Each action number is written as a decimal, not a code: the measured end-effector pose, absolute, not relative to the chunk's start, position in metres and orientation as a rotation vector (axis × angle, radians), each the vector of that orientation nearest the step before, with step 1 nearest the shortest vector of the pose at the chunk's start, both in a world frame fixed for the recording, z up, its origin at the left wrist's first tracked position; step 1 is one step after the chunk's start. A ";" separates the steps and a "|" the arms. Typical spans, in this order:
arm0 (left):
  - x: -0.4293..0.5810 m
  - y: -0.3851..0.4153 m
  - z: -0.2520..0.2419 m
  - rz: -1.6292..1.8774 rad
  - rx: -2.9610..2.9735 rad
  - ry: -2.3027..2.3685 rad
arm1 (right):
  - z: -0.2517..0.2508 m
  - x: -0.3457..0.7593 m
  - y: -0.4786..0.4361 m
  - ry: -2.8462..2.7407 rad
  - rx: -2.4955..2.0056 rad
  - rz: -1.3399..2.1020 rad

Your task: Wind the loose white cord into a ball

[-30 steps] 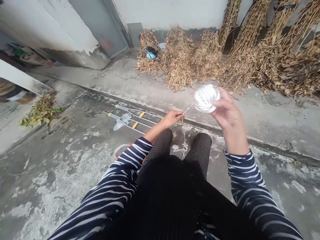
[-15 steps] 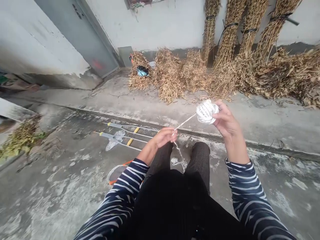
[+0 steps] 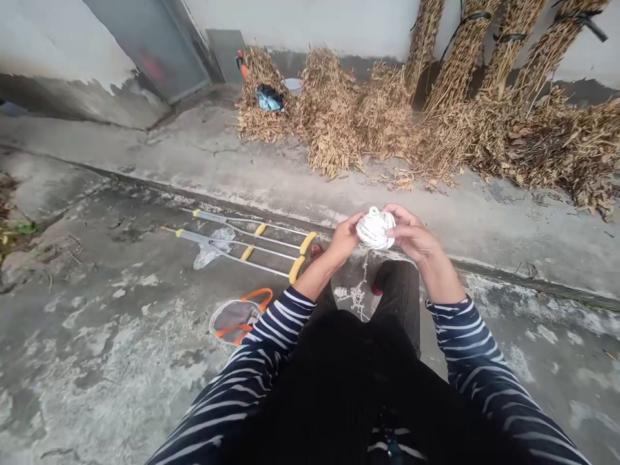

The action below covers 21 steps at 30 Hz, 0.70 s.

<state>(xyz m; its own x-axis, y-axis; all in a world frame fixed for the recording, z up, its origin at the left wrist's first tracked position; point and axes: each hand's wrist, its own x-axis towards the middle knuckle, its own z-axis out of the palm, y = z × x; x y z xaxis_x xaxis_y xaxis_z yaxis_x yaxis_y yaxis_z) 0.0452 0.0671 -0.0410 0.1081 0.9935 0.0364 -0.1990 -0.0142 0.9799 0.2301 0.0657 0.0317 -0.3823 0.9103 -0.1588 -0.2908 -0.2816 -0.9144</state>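
Observation:
A ball of white cord is held between my two hands in front of my knees. My left hand grips its left side, fingers partly hidden behind it. On the right side, my right hand holds the ball with thumb and fingers. A strand hangs below the ball to a loose tangle of white cord on the ground between my legs.
Two crutches lie on the concrete at the left, over a clear plastic bag. Nearer is a grey bag with orange handles. Dried plant bundles line the wall behind a raised ledge.
My hands have come together on the ball; my left hand moved from the strand to the ball's left side. The view has shifted, showing more of the crutches and the orange-handled bag.

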 end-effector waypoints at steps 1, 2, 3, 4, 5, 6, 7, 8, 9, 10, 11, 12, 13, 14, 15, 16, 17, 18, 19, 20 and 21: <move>0.045 0.065 -0.040 1.255 1.114 0.950 | 0.032 0.226 0.065 -1.066 -0.924 1.804; 0.044 0.064 -0.040 1.268 1.092 0.936 | 0.033 0.223 0.065 -1.066 -0.937 1.824; 0.043 0.062 -0.040 1.274 1.068 0.926 | 0.034 0.222 0.064 -1.073 -0.949 1.849; 0.041 0.060 -0.041 1.276 1.048 0.917 | 0.037 0.222 0.062 -1.093 -0.959 1.880; 0.040 0.058 -0.043 1.281 1.032 0.909 | 0.039 0.222 0.061 -1.123 -0.964 1.911; 0.039 0.056 -0.044 1.289 1.023 0.902 | 0.042 0.222 0.059 -1.152 -0.963 1.931; 0.038 0.055 -0.046 1.296 1.024 0.897 | 0.044 0.222 0.057 -1.175 -0.958 1.937; 0.038 0.053 -0.046 1.305 1.031 0.896 | 0.046 0.221 0.055 -1.192 -0.951 1.928; 0.038 0.051 -0.046 1.315 1.042 0.899 | 0.048 0.221 0.054 -1.204 -0.946 1.905; 0.037 0.049 -0.044 1.324 1.054 0.905 | 0.048 0.221 0.052 -1.219 -0.942 1.877; 0.036 0.048 -0.042 1.328 1.064 0.910 | 0.048 0.221 0.051 -1.242 -0.934 1.852; 0.034 0.047 -0.039 1.314 1.077 0.907 | 0.048 0.222 0.049 -1.271 -0.921 1.835; 0.031 0.047 -0.036 1.279 1.095 0.894 | 0.047 0.224 0.048 -1.302 -0.901 1.826; 0.027 0.046 -0.032 1.224 1.120 0.866 | 0.046 0.227 0.047 -1.325 -0.877 1.820; 0.022 0.046 -0.028 1.149 1.150 0.828 | 0.044 0.231 0.046 -1.335 -0.849 1.812; 0.017 0.046 -0.025 1.065 1.179 0.785 | 0.043 0.236 0.045 -1.331 -0.823 1.801; 0.013 0.046 -0.022 0.983 1.203 0.746 | 0.042 0.241 0.045 -1.317 -0.801 1.783; 0.009 0.046 -0.022 0.919 1.217 0.716 | 0.042 0.247 0.045 -1.299 -0.788 1.763; 0.006 0.046 -0.022 0.878 1.219 0.697 | 0.042 0.252 0.045 -1.281 -0.782 1.743; 0.004 0.047 -0.025 0.853 1.214 0.687 | 0.043 0.256 0.046 -1.264 -0.779 1.724; 0.003 0.047 -0.029 0.845 1.200 0.686 | 0.046 0.259 0.048 -1.247 -0.777 1.708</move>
<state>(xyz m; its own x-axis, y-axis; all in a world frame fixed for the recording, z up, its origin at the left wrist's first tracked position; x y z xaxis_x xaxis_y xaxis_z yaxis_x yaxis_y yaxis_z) 0.0030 0.0475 -0.0286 0.5265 0.8500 -0.0176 -0.1917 0.1389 0.9716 0.2592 0.0482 0.0460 -0.4366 0.8996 0.0036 -0.2775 -0.1309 -0.9518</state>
